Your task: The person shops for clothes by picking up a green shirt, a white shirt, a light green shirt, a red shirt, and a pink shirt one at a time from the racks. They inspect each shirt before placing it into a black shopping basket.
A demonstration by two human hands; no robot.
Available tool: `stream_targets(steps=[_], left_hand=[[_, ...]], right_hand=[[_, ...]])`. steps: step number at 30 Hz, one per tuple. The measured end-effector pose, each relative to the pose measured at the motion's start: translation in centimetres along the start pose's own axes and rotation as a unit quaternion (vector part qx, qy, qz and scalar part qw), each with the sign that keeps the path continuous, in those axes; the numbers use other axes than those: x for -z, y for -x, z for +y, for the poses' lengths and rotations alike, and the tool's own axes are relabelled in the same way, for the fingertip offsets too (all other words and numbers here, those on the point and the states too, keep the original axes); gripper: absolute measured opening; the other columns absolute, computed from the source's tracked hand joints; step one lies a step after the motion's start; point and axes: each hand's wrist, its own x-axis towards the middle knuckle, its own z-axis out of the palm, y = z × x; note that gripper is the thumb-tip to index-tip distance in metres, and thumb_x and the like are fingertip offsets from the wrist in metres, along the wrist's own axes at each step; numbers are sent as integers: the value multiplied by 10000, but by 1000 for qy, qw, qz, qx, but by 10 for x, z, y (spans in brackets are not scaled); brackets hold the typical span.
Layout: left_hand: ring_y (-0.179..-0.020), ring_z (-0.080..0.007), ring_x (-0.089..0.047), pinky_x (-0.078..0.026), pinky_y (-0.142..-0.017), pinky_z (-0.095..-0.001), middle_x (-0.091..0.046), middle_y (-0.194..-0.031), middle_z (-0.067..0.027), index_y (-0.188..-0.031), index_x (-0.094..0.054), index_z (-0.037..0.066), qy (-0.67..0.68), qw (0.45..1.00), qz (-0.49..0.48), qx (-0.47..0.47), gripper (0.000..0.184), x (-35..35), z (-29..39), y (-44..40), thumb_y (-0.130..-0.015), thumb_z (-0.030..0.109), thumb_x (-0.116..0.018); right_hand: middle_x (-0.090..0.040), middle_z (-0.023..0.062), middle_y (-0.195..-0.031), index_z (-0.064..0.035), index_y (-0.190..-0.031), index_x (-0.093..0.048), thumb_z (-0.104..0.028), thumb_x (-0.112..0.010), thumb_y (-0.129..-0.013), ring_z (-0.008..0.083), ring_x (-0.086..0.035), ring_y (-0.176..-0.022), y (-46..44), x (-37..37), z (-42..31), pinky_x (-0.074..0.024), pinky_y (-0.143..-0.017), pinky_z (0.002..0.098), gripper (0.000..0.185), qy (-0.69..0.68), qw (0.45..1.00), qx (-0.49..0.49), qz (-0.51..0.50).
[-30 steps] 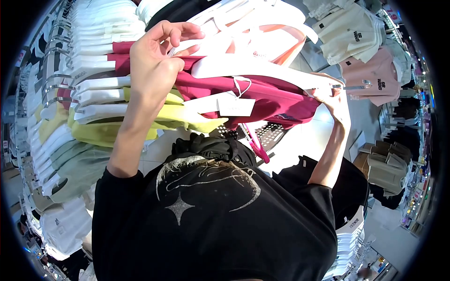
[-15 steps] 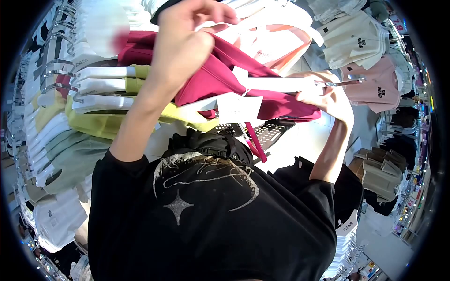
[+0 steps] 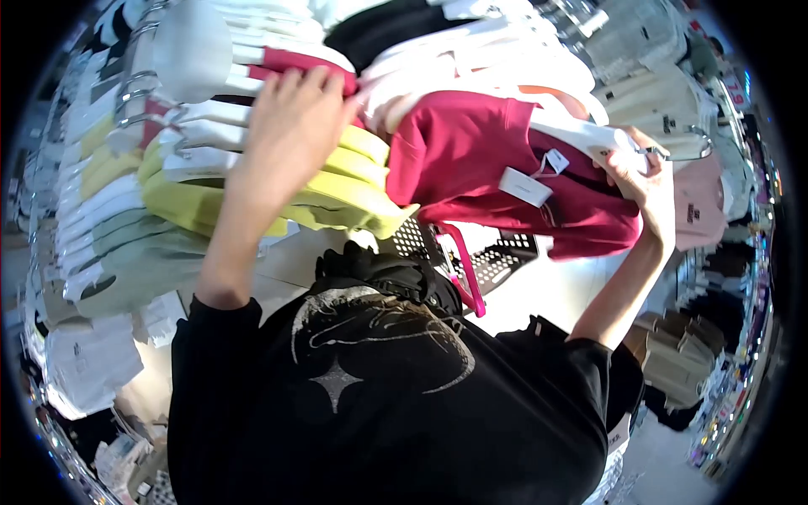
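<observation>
My right hand (image 3: 635,168) is closed round the hook end of a white hanger (image 3: 572,133). A magenta garment (image 3: 471,151) hangs from that hanger, with white paper tags (image 3: 526,187) on its front. My left hand (image 3: 299,126) reaches over the rack, back of the hand up, beside another magenta garment (image 3: 295,61) among the hung clothes. The left fingers bend down onto the clothes and their tips are hidden, so their grip is unclear. Yellow-green garments (image 3: 345,185) on white hangers lie just below the left hand.
A rack of white, yellow and grey-green (image 3: 151,261) clothes runs down the left side. White and black garments (image 3: 387,34) hang at the top. A black perforated basket (image 3: 505,257) with a magenta handle (image 3: 463,269) is below. More clothes (image 3: 673,362) hang at the right.
The magenta garment on its hanger has moved right with my right hand and now hangs apart from the rack. My left hand has shifted down and left onto the hung clothes.
</observation>
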Motion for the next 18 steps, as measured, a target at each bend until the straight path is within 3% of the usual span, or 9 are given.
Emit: stream_targets(steps=[2, 4, 5, 7, 10, 12, 15, 18], left_hand=[[-1194, -340, -567, -417, -1077, -483, -666, -1218, -151, -1192, -699, 7, -16, 999, -20, -24, 416, 2, 2, 18, -1036, 371, -574], [-1032, -307, -596, -442, -972, -480, -693, -1044, -121, -983, -773, 27, -2, 996, 59, -60, 387, 3, 2, 33, -978, 390, -640], [-1041, -312, -586, -437, -976, -487, -689, -1049, -125, -954, -778, 27, 7, 997, 49, -63, 388, 7, 1, 40, -978, 389, -640], [-1114, -315, -589, -416, -1042, -490, -693, -1098, -132, -1004, -774, 27, 0, 997, 15, -69, 404, 15, 2, 50, -981, 402, -628], [-1236, -311, -571, -369, -1128, -487, -694, -1196, -151, -1129, -748, 23, 4, 998, -6, -64, 427, 24, 4, 64, -986, 402, -614], [-1333, -329, -520, -361, -1146, -484, -634, -1340, -173, -1219, -717, 10, 21, 998, -24, -56, 417, 28, 4, 72, -993, 351, -637], [-1369, -337, -501, -376, -1143, -479, -597, -1399, -194, -1199, -719, 5, 51, 996, 16, -77, 400, 30, 0, 84, -979, 334, -656], [-1372, -343, -497, -385, -1141, -460, -569, -1428, -211, -1167, -720, -4, 63, 995, -24, -70, 385, 44, -2, 87, -964, 320, -673]], right_hand=[[-666, 12, -781, 29, -1123, -694, -220, -863, -865, 67, -548, -661, -14, -10, 7, -458, -630, 228, 396, -31, 999, 4, -8], [-647, -1, -777, 20, -1119, -697, -253, -881, -851, 65, -547, -649, -28, -27, -1, -457, -607, 233, 425, -10, 1000, 7, -28], [-647, -1, -773, 19, -1117, -699, -270, -883, -849, 67, -550, -642, -35, -40, -13, -454, -601, 231, 435, -13, 999, 1, -39], [-607, -19, -743, 21, -1161, -708, -274, -837, -877, 55, -513, -617, -52, -64, -23, -416, -576, 231, 429, 38, 998, 12, -50], [-669, 8, -773, 51, -1190, -690, -387, -861, -874, 66, -564, -634, -66, -98, -60, -455, -591, 227, 567, 98, 989, -1, -115], [-687, 33, -783, 99, -1220, -657, -423, -848, -885, 67, -561, -647, -84, -127, -41, -473, -579, 240, 649, 44, 987, 122, -91], [-685, 29, -757, 92, -1214, -675, -425, -822, -910, 74, -552, -612, -88, -148, -67, -466, -560, 239, 618, 72, 989, 106, -77], [-694, 59, -743, 88, -1204, -697, -442, -824, -898, 104, -602, -627, -97, -149, -69, -493, -581, 262, 626, 120, 985, 90, -89]])
